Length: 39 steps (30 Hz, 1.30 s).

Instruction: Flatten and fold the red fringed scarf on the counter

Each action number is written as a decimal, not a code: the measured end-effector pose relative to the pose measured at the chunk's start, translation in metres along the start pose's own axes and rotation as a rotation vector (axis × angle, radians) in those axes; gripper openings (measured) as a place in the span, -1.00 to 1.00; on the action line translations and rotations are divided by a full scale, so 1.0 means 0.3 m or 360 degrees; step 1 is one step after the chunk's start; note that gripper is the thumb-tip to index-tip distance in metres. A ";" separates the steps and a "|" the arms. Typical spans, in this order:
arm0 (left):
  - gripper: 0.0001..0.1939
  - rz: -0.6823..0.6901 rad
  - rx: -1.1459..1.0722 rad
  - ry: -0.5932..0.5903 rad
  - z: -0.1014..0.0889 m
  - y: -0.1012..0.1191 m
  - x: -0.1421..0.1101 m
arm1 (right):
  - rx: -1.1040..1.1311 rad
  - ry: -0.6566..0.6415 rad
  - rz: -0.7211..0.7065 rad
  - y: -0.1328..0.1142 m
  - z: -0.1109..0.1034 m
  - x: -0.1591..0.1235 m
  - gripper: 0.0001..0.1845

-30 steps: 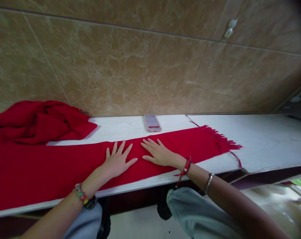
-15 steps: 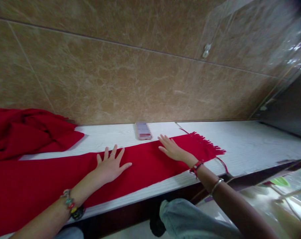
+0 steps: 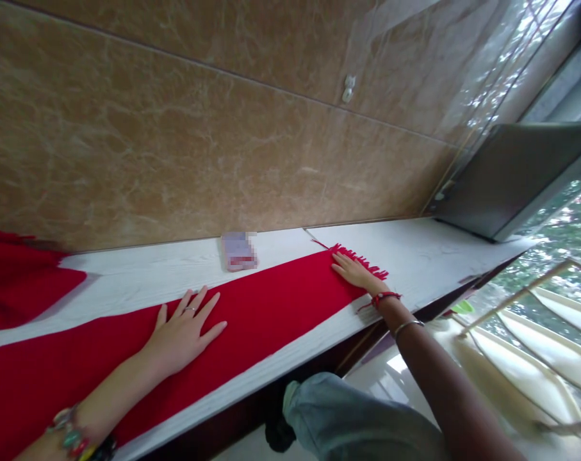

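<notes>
A long red scarf (image 3: 271, 301) with a fringed end lies flat along a white tabletop. My left hand (image 3: 179, 336) rests on its middle stretch, palm down with the fingers spread. Over at the fringed right end, my right hand (image 3: 353, 269) lies flat on the cloth beside the tassels, fingers extended. Neither hand grips anything. The scarf's left part runs out of view at the frame edge.
A phone (image 3: 239, 251) lies on the white tabletop (image 3: 405, 256) near the tiled wall (image 3: 175, 147). Bunched red cloth (image 3: 25, 282) sits at the left. A grey panel-like object (image 3: 515, 176) stands at the far right, above a railing (image 3: 515, 298).
My right hand has slid rightward along the scarf to its fringe. My left hand stays spread on the cloth. The view has turned to the right.
</notes>
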<state>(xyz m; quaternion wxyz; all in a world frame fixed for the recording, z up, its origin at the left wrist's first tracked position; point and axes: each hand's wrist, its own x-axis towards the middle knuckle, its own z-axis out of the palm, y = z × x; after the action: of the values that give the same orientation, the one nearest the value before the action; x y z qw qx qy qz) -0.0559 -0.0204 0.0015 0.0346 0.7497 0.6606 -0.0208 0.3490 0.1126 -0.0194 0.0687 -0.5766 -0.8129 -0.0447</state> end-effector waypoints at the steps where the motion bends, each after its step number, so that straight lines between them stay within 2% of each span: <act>1: -0.37 -0.0004 -0.0010 -0.0013 -0.002 0.002 0.003 | 0.0004 0.0028 0.0056 0.033 -0.009 -0.003 -0.51; 3: -0.37 -0.0019 -0.0015 -0.0054 -0.008 0.006 0.007 | 0.0002 0.0090 0.0132 0.037 -0.036 -0.007 -0.48; 4: -0.38 -0.0031 -0.0012 -0.0082 -0.012 0.010 0.008 | 0.0021 0.0138 0.0146 0.008 -0.052 -0.009 -0.47; 6: -0.38 -0.0063 0.0002 -0.0129 -0.019 0.021 0.009 | 0.0117 0.0254 0.0080 -0.107 -0.083 -0.019 -0.43; 8: -0.38 -0.0049 0.0029 -0.0109 -0.025 0.041 0.007 | 0.0308 0.0277 -0.0240 -0.273 -0.107 -0.044 -0.39; 11: -0.29 0.0134 0.0037 -0.0032 -0.024 0.079 -0.001 | 0.0453 0.0128 -0.0700 -0.520 -0.117 -0.103 -0.33; 13: -0.24 0.0262 0.0017 -0.0042 -0.019 0.099 -0.009 | 0.0432 0.0031 -0.0836 -0.618 -0.107 -0.139 -0.30; 14: -0.23 0.0300 0.0010 -0.0053 -0.015 0.104 -0.013 | 0.0401 -0.0005 -0.0860 -0.638 -0.099 -0.151 -0.30; 15: -0.23 0.0326 0.0006 -0.0055 -0.011 0.105 -0.016 | 0.0363 -0.0031 -0.0856 -0.637 -0.090 -0.158 -0.30; 17: -0.24 0.0360 -0.0002 -0.0022 -0.005 0.100 -0.022 | 0.0283 -0.0063 -0.0789 -0.580 -0.074 -0.157 -0.32; 19: -0.24 0.0390 -0.0010 0.0002 -0.002 0.088 -0.026 | 0.0205 -0.0076 -0.0650 -0.469 -0.058 -0.146 -0.34; 23: -0.24 0.0386 -0.0020 -0.0011 -0.005 0.075 -0.032 | 0.0046 -0.0097 -0.0229 -0.203 -0.029 -0.129 -0.39; 26: -0.25 0.0348 -0.0045 -0.0058 -0.015 0.085 -0.036 | 0.0047 -0.0039 0.0045 -0.080 -0.031 -0.127 -0.39; 28: -0.28 0.0344 -0.0064 -0.0087 -0.025 0.100 -0.038 | 0.0140 0.0099 0.0066 -0.078 -0.051 -0.125 -0.38; 30: -0.32 0.0404 -0.0081 -0.0102 -0.035 0.120 -0.038 | 0.0283 0.0171 -0.0108 -0.141 -0.079 -0.123 -0.39; 33: -0.33 0.0526 -0.0102 -0.0146 -0.045 0.157 -0.027 | 0.0421 0.0036 -0.0515 -0.295 -0.108 -0.130 -0.39; 35: -0.30 0.0539 -0.0109 -0.0185 -0.048 0.184 -0.011 | 0.0416 -0.0066 -0.0660 -0.381 -0.109 -0.137 -0.39; 37: -0.29 0.0524 -0.0118 -0.0194 -0.048 0.211 0.009 | 0.0355 -0.0142 -0.0697 -0.416 -0.097 -0.140 -0.40; 39: -0.28 0.0520 -0.0129 -0.0196 -0.048 0.236 0.030 | 0.0266 -0.0186 -0.0658 -0.389 -0.079 -0.136 -0.42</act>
<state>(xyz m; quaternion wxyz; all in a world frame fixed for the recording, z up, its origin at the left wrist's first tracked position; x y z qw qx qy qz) 0.0153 -0.0192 0.0168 0.1081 0.8423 0.5269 -0.0340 0.2536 0.0322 -0.0019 0.0583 -0.3916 -0.9173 0.0432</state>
